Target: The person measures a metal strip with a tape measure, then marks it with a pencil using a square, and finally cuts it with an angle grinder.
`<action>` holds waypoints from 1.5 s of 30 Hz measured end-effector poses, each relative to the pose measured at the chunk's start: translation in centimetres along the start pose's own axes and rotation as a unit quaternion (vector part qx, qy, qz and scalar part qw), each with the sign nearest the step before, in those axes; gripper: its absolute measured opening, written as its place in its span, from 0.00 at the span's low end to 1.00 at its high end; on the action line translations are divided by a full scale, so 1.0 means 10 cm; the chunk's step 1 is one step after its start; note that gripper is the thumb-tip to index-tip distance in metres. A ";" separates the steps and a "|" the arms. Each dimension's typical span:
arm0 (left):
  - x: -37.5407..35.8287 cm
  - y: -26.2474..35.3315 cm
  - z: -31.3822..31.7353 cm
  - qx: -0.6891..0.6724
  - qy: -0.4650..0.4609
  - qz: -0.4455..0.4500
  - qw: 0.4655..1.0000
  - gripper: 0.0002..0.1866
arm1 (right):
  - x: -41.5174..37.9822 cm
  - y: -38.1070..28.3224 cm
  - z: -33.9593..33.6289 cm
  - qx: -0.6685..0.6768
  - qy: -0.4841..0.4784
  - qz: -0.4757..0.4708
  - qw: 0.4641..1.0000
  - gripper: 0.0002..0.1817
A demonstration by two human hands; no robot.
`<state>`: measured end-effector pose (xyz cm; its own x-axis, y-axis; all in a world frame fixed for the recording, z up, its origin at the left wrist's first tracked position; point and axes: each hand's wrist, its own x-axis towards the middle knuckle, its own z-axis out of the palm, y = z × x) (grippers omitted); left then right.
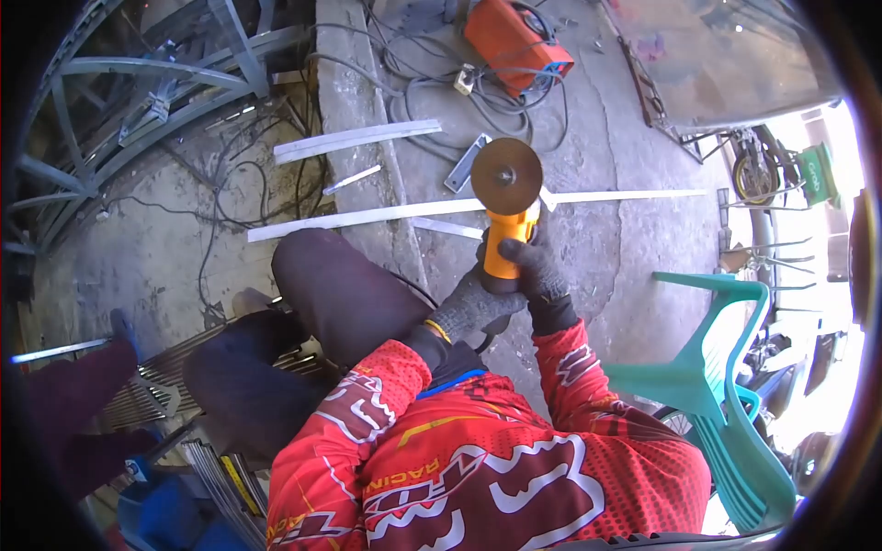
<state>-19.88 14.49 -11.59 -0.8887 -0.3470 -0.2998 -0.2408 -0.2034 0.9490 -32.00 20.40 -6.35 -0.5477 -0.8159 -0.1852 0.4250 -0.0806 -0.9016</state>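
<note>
A yellow angle grinder is held up in front of me, its brown cutting disc facing the camera. My left hand, in a dark grey glove, is closed around the rear end of the tool. My right hand, gloved too, grips the body from the right, thumb across the yellow casing. Behind the grinder, a long pale metal strip lies across the ground. A wider strip, a short thin piece and a grey flat piece lie farther off.
An orange machine with tangled cables stands at the top. A green plastic chair is on my right. Curved metal framework rises at upper left. Stacked metal bars lie lower left, near another person's dark leg.
</note>
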 end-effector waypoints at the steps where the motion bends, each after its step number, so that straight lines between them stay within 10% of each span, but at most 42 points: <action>1: -0.03 -0.08 0.01 0.037 0.007 0.011 0.999 0.27 | -0.02 0.03 -0.03 0.002 0.004 0.004 1.000 0.45; 7: -0.06 0.00 -0.11 -0.175 -0.054 -0.065 0.981 0.17 | 0.06 0.08 -0.19 0.205 -0.061 0.061 0.975 0.38; 14: -0.12 0.12 -0.18 -0.237 -0.077 -0.101 0.963 0.14 | 0.10 0.21 -0.16 0.134 -0.020 0.051 0.989 0.40; 26: -0.03 0.07 -0.14 -0.142 -0.063 -0.065 0.986 0.16 | 0.11 0.12 -0.06 0.212 0.032 0.104 0.971 0.37; 30: 0.03 0.20 -0.25 0.058 -0.035 -0.025 0.997 0.22 | 0.27 0.11 -0.10 0.047 0.012 0.055 0.997 0.37; 33: -0.02 0.44 -0.79 0.338 -0.061 0.006 0.939 0.29 | 0.32 0.12 -0.17 -0.032 0.027 0.051 0.998 0.38; 37: -0.15 0.40 -2.31 0.404 0.265 0.147 0.863 0.10 | 0.32 0.27 -0.40 -0.051 0.069 0.093 0.992 0.49; 40: -0.40 0.33 -3.16 0.560 0.280 -0.010 0.779 0.17 | 0.23 0.47 -0.44 -0.103 0.093 0.114 0.984 0.53; 45: -0.40 -0.02 -3.59 0.498 0.135 -0.161 0.841 0.26 | 0.14 0.88 -0.52 -0.159 0.112 0.133 0.972 0.52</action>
<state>-2.23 -16.98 -14.02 -0.6262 -0.6437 -0.4400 -0.7791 0.4954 0.3841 -32.80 21.47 -16.54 -0.6070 -0.6366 -0.4758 0.3481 0.3253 -0.8792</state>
